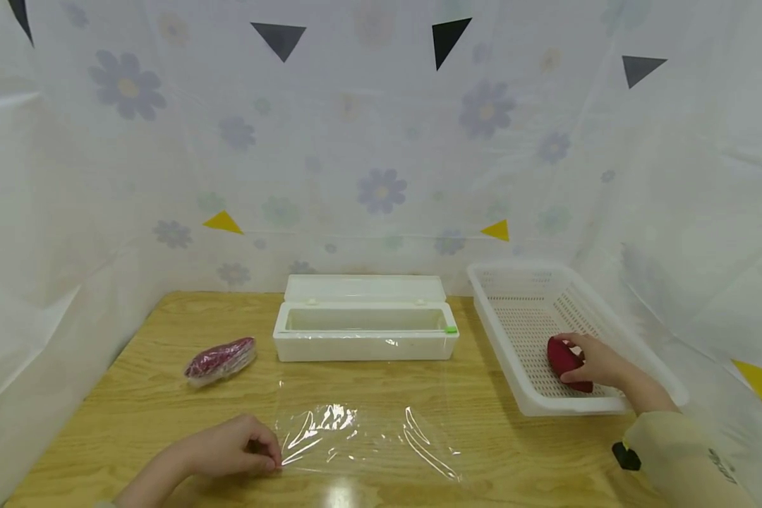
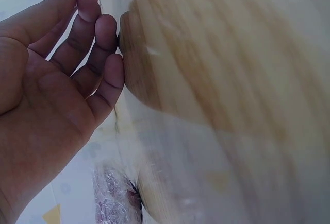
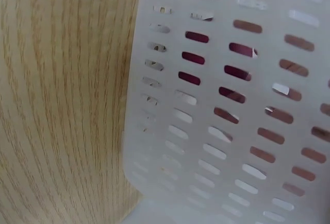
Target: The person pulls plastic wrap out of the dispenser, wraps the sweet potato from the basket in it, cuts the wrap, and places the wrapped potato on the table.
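Observation:
My left hand [image 1: 228, 448] pinches the near left corner of a sheet of clear plastic wrap [image 1: 355, 441] lying over the wooden table. That sheet runs back to a white wrap dispenser box [image 1: 365, 347] with its lid raised. In the left wrist view the thumb and index fingertips of the left hand [image 2: 62, 74] meet. At the right, my right hand [image 1: 600, 363] grips a dark red sweet potato [image 1: 560, 358] inside a white basket [image 1: 498, 335]. The right wrist view shows the basket wall [image 3: 170, 116], with the red skin and the hand only partly visible through its slots.
A film-wrapped sweet potato [image 1: 219, 361] lies on the table at the left, also visible in the left wrist view as a crinkled bundle [image 2: 116, 198]. A small green slider [image 1: 451, 329] sits on the box's right end. Flower-patterned sheeting [image 1: 381, 141] encloses the table [image 1: 165, 395].

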Available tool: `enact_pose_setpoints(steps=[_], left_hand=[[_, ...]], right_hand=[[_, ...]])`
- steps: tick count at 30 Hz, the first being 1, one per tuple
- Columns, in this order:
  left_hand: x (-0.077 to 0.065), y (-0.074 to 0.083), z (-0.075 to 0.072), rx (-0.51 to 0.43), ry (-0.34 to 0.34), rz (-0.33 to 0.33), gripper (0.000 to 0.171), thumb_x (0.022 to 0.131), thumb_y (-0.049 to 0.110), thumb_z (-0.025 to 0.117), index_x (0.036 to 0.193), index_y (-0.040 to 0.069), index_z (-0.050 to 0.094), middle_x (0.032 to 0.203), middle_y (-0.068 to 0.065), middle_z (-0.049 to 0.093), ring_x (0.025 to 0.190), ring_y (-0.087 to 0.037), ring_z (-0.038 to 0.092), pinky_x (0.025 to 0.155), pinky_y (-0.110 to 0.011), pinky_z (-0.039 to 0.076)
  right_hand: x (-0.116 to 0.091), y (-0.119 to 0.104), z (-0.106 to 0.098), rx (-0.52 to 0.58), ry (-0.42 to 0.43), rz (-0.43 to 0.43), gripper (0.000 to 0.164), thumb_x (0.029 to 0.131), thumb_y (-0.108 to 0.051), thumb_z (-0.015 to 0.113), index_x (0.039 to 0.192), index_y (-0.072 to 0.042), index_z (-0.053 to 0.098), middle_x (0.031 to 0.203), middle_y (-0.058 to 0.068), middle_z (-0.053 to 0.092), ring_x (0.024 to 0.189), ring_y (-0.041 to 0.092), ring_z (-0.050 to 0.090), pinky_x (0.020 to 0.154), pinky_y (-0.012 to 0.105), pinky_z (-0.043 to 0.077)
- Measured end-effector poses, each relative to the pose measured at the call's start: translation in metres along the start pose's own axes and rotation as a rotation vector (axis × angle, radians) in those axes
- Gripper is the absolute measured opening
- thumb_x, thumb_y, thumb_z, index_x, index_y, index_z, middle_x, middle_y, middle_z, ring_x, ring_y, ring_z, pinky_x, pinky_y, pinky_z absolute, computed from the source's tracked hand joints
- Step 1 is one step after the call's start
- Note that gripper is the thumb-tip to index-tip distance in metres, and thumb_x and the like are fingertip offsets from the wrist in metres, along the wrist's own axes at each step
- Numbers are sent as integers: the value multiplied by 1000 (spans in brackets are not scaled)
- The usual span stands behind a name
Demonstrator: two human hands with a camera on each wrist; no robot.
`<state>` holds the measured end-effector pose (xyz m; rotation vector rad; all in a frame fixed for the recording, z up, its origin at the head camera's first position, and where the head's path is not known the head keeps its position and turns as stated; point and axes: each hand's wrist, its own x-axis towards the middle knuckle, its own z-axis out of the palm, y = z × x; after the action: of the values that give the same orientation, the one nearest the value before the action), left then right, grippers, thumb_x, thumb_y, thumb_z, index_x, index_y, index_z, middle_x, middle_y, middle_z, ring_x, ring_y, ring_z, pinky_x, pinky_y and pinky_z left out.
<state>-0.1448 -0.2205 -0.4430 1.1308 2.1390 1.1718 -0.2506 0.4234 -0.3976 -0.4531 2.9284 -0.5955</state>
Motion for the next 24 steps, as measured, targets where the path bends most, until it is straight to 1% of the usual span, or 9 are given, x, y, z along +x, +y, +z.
enact_pose_setpoints(steps=[3, 8, 14, 18, 22, 24], left_hand=[[-1, 0, 0, -3, 2, -3, 11, 91, 17, 61, 93, 11, 70, 86, 5, 69, 73, 3, 58, 63, -21, 52], [-2, 1, 1, -7, 7, 4, 10, 91, 16, 61, 93, 10, 70, 86, 3, 69, 72, 3, 57, 62, -21, 51], [-2, 1, 0, -8, 8, 3, 11, 91, 17, 61, 94, 11, 70, 86, 4, 69, 72, 3, 57, 62, -21, 51], [-1, -1, -1, 0, 6, 0, 11, 91, 18, 61, 95, 13, 70, 87, 7, 69, 73, 3, 58, 63, -22, 52], [-1, -2, -1, 11, 5, -3, 11, 91, 20, 61, 95, 14, 70, 87, 9, 68, 73, 3, 57, 64, -22, 52], [0, -2, -1, 17, 4, 1, 11, 91, 20, 61, 95, 14, 70, 88, 9, 68, 74, 3, 58, 65, -21, 52]], right_hand=[[1, -1, 0, -6, 0, 18, 78, 72, -25, 82, 131, 7, 43, 114, 30, 52, 85, 26, 58, 66, 36, 50], [3, 0, 1, -4, -6, 33, 70, 73, -23, 81, 127, 6, 46, 107, 23, 56, 84, 23, 57, 65, 36, 51], [4, 0, 1, 7, -20, 27, 65, 75, -21, 79, 125, 6, 47, 104, 21, 57, 86, 27, 58, 66, 38, 51], [4, 0, 2, 5, -31, 29, 61, 75, -19, 78, 124, 3, 48, 106, 19, 57, 89, 27, 58, 68, 38, 51], [3, -2, 2, 1, -34, 18, 59, 75, -16, 78, 124, 1, 49, 106, 19, 57, 87, 26, 58, 68, 38, 51], [2, -4, 1, 4, -36, 3, 59, 75, -14, 77, 124, 3, 48, 105, 20, 56, 85, 25, 58, 67, 38, 50]])
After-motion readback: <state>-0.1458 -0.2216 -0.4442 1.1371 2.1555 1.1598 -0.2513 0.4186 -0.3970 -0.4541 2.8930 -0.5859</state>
